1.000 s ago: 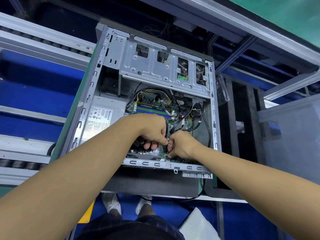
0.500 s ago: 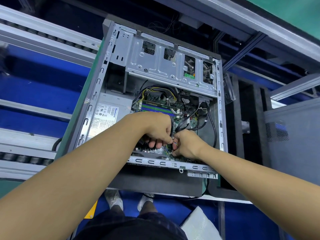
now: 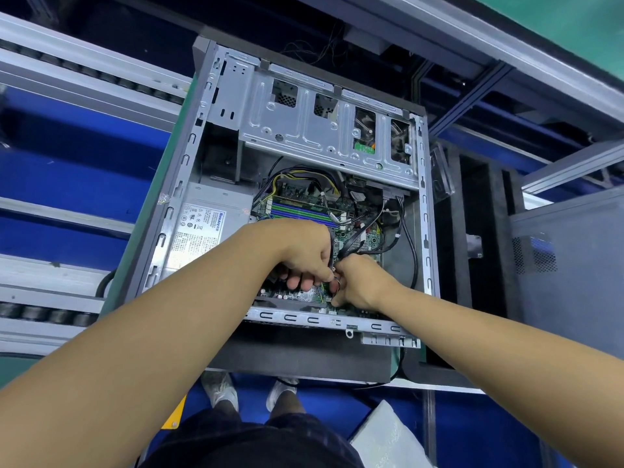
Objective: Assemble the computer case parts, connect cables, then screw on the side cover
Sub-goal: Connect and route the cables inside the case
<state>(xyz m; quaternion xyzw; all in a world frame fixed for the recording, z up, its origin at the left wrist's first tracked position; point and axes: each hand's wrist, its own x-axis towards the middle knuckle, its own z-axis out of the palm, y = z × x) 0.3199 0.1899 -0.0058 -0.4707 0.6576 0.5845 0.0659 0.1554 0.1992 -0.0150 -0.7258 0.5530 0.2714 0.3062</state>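
An open grey computer case (image 3: 189,184) lies on its side with its inside facing me. Inside are a green motherboard (image 3: 366,236), a power supply (image 3: 199,228) at the left and a metal drive cage (image 3: 314,130) at the far end. Black cables (image 3: 405,238) run over the board. Both hands meet low inside the case over the board's near edge. My left hand (image 3: 304,255) pinches a thin cable (image 3: 351,243) between thumb and finger. My right hand (image 3: 358,282) is closed on the same cable's end, pressed down at the board; the connector itself is hidden.
A dark grey side cover (image 3: 567,285) lies to the right of the case, past black foam blocks (image 3: 479,248). Conveyor rails (image 3: 67,79) run at the left. A white bag (image 3: 388,440) lies on the blue floor near my feet.
Both hands stay together at the same spot on the board, with only small finger movement. My head has shifted slightly, so the case sits a little further right in view.
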